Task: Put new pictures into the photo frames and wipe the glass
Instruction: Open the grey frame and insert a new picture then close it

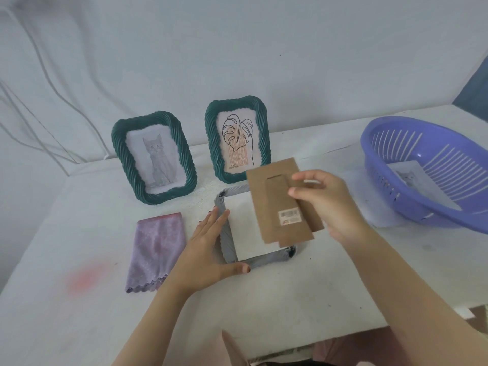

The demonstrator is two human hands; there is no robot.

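A third frame (226, 241) lies face down on the white table (330, 281) with the blank back of a picture (245, 228) showing inside it. My left hand (208, 249) rests flat on its left edge, fingers spread. Just above the frame's right side, my right hand (324, 204) holds the brown cardboard backing board (282, 204) with its stand flap. Two green rope-pattern frames stand behind: the cat frame (154, 157) and the leaf frame (237, 138). A folded purple cloth (155, 249) lies left of my left hand.
A purple plastic basket (427, 170) sits tilted at the right with a cat picture (406, 178) inside and white paper beneath. A faint pink stain (81, 280) marks the table at the left. White cables run along the wall at the left.
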